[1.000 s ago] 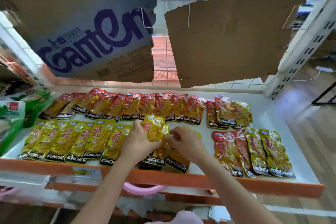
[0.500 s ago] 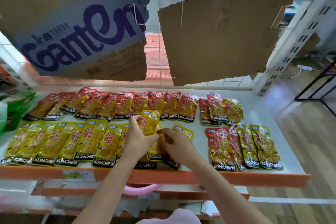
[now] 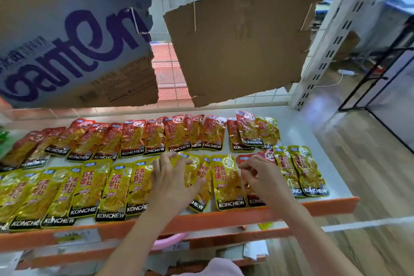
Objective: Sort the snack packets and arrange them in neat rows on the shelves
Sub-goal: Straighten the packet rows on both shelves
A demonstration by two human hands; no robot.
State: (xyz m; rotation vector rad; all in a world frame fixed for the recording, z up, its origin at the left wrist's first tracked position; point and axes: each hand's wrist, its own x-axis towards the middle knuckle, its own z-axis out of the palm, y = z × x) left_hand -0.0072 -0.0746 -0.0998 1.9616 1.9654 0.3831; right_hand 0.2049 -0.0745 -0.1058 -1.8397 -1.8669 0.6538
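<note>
Packets (image 3: 226, 180) reach shelf edge (image 3: 313, 205); right corner bare.

On the shelf (image 3: 298, 119) before you, one row of packets (image 3: 134, 139) lies behind another row (image 3: 67, 190); your left hand (image 3: 172, 181) rests on the front row, your right hand (image 3: 262, 179) just beside, further right

— Support? 
— White shelf (image 3: 298, 127) with an orange front lip (image 3: 224, 219).

— Contents, placed by that lip? 
— Yellow packet row (image 3: 89, 188) just behind it, overlapping, leftward. Red packet row (image 3: 134, 139) farther back. Mixed red and yellow cluster (image 3: 298, 170) behind its right end.
</note>
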